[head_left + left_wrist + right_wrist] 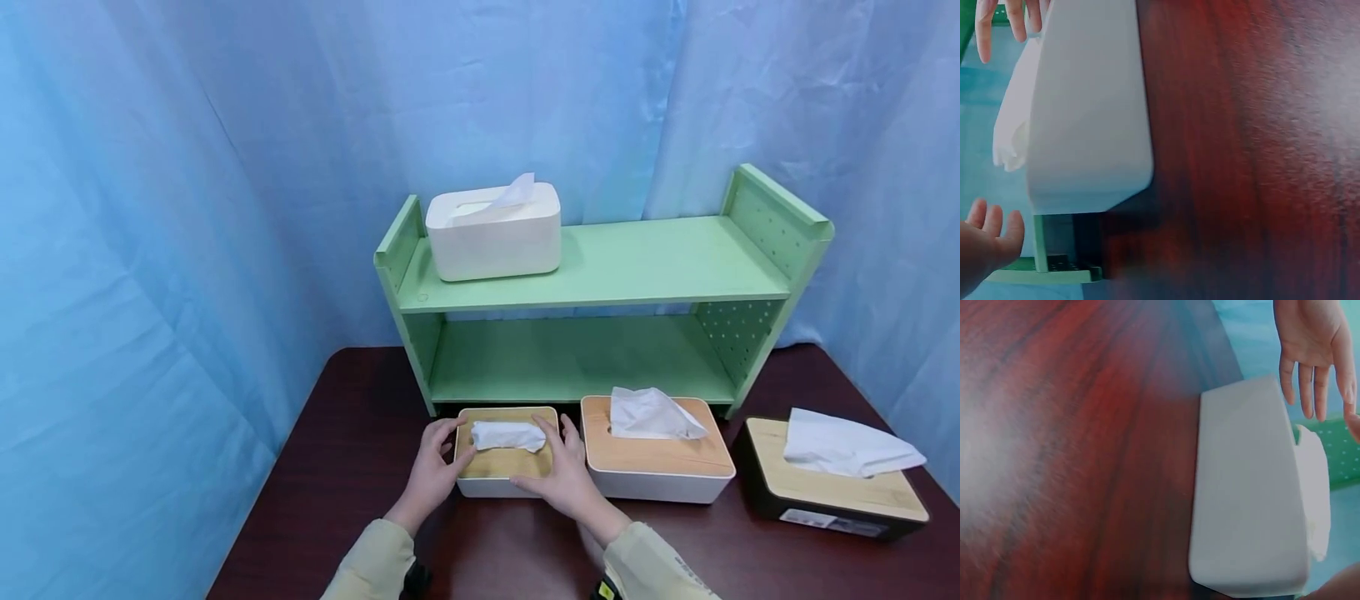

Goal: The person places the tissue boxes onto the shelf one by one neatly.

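A small white tissue box (495, 487) with a wooden lid and a white tissue (507, 435) lying across its slot sits on the dark table. My left hand (433, 468) is at its left end, fingers spread and loosely bent. At the right end, my right hand (566, 473) reaches over the lid's edge with its fingers apart. In the left wrist view, a gap shows between the left hand (988, 244) and the box (1091, 112). Likewise, the right wrist view has the left hand's fingertips (1305, 394) beside the box's top edge, not curled round it.
Right of the small box stands a larger white tissue box (652, 487) with a wooden lid, then a black one (825, 518). Behind them is a green two-tier shelf (637, 258), with a white tissue box (497, 246) on its upper left. Blue curtains (225, 208) hang behind.
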`<state>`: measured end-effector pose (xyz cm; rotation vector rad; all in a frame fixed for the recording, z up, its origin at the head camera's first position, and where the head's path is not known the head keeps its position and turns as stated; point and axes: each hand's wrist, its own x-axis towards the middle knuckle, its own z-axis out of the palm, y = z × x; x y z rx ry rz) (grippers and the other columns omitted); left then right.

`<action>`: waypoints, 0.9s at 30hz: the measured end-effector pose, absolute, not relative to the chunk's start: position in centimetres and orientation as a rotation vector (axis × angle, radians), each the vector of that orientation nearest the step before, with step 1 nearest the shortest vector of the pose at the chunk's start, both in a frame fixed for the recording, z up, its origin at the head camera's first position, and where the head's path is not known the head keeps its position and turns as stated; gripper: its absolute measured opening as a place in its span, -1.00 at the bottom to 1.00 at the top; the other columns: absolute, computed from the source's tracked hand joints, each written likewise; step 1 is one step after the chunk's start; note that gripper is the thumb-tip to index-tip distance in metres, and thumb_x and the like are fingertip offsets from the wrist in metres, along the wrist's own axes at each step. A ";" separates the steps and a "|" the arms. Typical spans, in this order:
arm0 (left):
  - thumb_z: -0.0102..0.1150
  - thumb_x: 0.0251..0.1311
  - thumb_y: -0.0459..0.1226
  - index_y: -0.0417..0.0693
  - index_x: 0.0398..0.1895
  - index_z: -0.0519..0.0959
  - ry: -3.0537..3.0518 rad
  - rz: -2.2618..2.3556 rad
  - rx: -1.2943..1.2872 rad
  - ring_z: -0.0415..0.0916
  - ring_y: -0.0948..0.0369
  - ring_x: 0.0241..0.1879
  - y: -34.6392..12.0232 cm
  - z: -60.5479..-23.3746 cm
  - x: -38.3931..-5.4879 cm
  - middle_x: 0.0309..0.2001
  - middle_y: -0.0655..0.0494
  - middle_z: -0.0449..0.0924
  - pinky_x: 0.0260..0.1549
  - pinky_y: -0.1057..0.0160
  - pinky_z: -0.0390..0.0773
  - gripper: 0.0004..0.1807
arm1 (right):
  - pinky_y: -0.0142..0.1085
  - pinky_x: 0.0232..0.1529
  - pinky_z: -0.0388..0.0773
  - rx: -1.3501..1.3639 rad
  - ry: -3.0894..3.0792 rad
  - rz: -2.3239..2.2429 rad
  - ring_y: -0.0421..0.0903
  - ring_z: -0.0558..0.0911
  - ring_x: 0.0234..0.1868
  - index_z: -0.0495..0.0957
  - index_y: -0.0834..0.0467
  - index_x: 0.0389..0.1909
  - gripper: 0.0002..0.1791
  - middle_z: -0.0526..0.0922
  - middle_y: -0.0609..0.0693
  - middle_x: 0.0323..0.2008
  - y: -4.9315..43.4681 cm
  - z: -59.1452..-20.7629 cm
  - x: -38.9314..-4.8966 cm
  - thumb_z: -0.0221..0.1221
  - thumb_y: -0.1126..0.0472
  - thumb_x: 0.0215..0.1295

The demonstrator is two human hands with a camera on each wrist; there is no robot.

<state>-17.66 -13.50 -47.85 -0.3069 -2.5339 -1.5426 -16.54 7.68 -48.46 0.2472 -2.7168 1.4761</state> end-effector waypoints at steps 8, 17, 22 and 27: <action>0.39 0.03 -0.20 -0.20 0.31 0.32 -2.727 -1.479 -0.332 0.13 -0.30 0.26 -14.1 -49.8 -17.9 0.28 -0.46 0.01 0.14 -0.24 0.28 -0.24 | 0.29 0.11 0.29 0.116 -2.786 1.551 0.58 0.01 0.30 0.15 0.11 0.40 0.13 -0.19 0.54 0.36 7.1 -50.0 -16.6 0.55 0.09 -0.25; 0.43 -0.02 -0.12 -0.09 0.39 0.23 -2.872 -1.457 -0.330 0.10 -0.32 0.29 -14.4 -50.8 -17.9 0.33 -0.47 -0.02 0.15 -0.24 0.27 -0.11 | 0.23 0.13 0.33 0.094 -2.783 1.599 0.52 0.10 0.31 0.15 0.10 0.40 0.15 -0.07 0.58 0.33 7.5 -51.0 -17.0 0.56 0.14 -0.29; 0.42 -0.01 -0.11 -0.14 0.40 0.21 -2.878 -1.463 -0.366 0.13 -0.28 0.30 -14.3 -51.1 -18.1 0.33 -0.43 0.08 0.18 -0.22 0.26 -0.09 | 0.21 0.14 0.33 0.118 -2.772 1.583 0.47 0.11 0.33 0.19 0.13 0.38 0.11 0.03 0.53 0.33 7.7 -51.4 -17.1 0.55 0.20 -0.28; 0.43 -0.02 -0.11 -0.12 0.37 0.28 -2.861 -1.463 -0.373 0.19 -0.17 0.32 -14.7 -51.3 -18.3 0.33 -0.31 0.23 0.22 -0.15 0.26 -0.14 | 0.16 0.17 0.32 0.142 -2.722 1.540 0.40 0.19 0.32 0.27 0.18 0.33 0.01 0.20 0.44 0.30 7.8 -51.7 -17.2 0.53 0.25 -0.24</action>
